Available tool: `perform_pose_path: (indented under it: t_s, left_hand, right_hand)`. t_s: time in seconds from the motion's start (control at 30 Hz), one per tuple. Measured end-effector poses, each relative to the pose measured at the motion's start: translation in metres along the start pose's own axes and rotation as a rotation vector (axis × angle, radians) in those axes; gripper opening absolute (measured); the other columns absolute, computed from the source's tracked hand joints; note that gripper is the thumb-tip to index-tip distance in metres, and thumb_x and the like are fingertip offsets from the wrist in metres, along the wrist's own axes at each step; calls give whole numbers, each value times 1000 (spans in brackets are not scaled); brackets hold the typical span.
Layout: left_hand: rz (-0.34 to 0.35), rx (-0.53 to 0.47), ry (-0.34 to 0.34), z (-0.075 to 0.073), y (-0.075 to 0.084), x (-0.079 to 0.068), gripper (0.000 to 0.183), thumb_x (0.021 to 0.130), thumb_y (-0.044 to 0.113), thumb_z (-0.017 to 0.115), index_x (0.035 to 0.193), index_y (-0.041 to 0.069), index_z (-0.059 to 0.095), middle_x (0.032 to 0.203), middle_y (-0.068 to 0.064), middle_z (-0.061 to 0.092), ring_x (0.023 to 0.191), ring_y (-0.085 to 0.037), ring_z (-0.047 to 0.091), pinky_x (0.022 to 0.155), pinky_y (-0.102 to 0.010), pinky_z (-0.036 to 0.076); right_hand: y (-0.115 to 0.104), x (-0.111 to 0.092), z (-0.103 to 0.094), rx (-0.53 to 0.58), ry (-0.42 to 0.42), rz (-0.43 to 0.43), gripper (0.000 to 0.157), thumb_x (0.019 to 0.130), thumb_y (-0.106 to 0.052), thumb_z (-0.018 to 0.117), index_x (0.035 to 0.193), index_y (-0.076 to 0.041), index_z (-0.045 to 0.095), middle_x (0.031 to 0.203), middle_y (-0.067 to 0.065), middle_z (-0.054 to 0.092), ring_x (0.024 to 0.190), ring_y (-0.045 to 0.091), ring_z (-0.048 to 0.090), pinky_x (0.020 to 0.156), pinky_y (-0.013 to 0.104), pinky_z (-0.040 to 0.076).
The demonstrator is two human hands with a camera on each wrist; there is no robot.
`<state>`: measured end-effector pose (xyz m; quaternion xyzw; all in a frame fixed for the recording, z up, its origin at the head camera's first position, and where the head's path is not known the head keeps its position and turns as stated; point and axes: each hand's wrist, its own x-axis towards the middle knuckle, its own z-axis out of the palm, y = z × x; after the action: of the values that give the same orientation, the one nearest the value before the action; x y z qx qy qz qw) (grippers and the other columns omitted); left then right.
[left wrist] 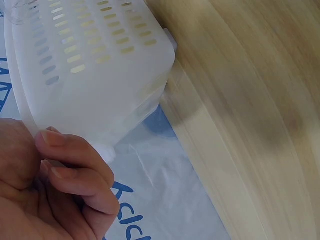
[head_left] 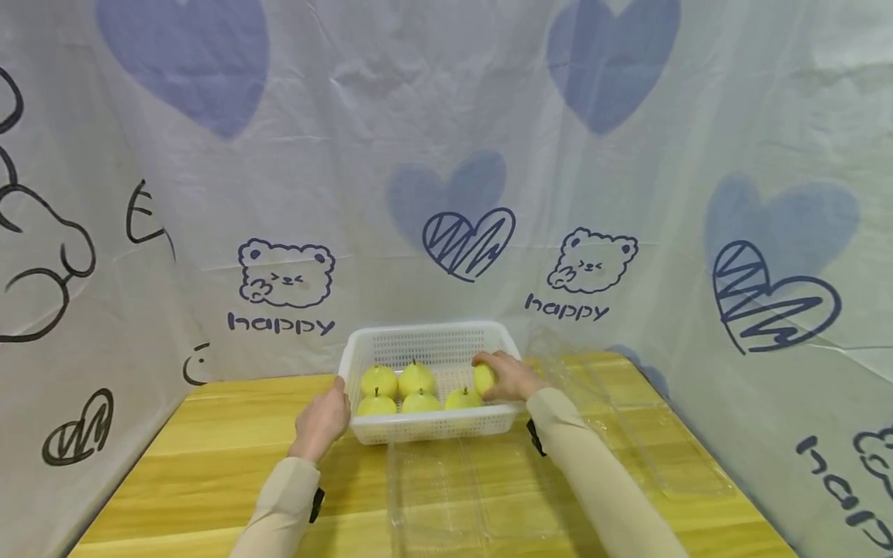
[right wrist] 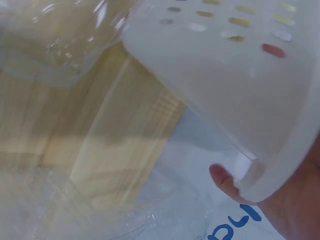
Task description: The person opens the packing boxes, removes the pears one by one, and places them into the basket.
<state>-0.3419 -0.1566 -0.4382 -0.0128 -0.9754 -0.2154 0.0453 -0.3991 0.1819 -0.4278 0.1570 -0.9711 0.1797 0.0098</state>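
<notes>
A white perforated plastic basket [head_left: 429, 426] stands near the back of the table with several yellow-green pears [head_left: 417, 378] inside, their stems mostly upward. My left hand [head_left: 323, 418] grips the basket's left rim; in the left wrist view, curled fingers [left wrist: 82, 172] hold the rim beside the slotted wall. My right hand [head_left: 512, 377] reaches over the right rim and holds a pear [head_left: 484, 379] at the basket's right end. In the right wrist view the basket wall [right wrist: 220, 85] hides that pear and most of the hand, though one fingertip [right wrist: 220, 176] shows past the rim.
Clear plastic clamshell boxes [head_left: 436, 496] lie on the wooden table [head_left: 188, 465] in front of the basket, and more clear plastic [head_left: 663, 449] lies at the right. A printed white curtain [head_left: 377, 256] encloses the back and sides.
</notes>
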Motion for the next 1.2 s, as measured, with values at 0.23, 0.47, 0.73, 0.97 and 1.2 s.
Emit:
perform_pose_path:
  t_s: [0.23, 0.47, 0.73, 0.97, 1.2]
  left_hand:
    - [11, 18, 14, -5, -2, 2, 48, 103, 17, 35, 148, 1, 31, 90, -25, 63, 65, -29, 57, 49, -40, 45]
    - [17, 28, 7, -5, -2, 2, 50, 103, 17, 35, 149, 0, 30, 94, -27, 63, 67, -30, 58, 51, -40, 45]
    - [23, 27, 10, -4, -1, 2, 46, 103, 18, 35, 145, 1, 33, 88, -23, 62, 65, -28, 57, 49, -38, 44]
    - [21, 34, 14, -3, -1, 1, 44, 103, 17, 36, 144, 0, 35, 91, -25, 64, 68, -30, 59, 50, -40, 45]
    - [16, 40, 13, -1, -1, 2, 44, 103, 17, 36, 144, 1, 36, 92, -25, 64, 68, -30, 60, 50, -40, 45]
  right_hand:
    - [-2, 3, 1, -14, -47, -25, 68, 72, -14, 85, 132, -27, 56, 134, 10, 55, 116, 28, 55, 98, 52, 46]
    - [-2, 4, 2, -63, -80, -11, 67, 73, -20, 85, 132, -28, 55, 134, 10, 56, 119, 30, 54, 100, 57, 43]
    - [-3, 5, 1, -128, -122, -1, 60, 78, -22, 81, 131, -30, 56, 125, 8, 59, 111, 27, 57, 98, 56, 43]
    - [-4, 6, 2, -171, -154, -1, 61, 78, -25, 81, 134, -29, 58, 128, 7, 60, 115, 28, 56, 100, 61, 37]
    - [-3, 3, 1, -157, -179, -11, 62, 78, -19, 80, 135, -28, 58, 135, 5, 58, 124, 29, 53, 105, 62, 33]
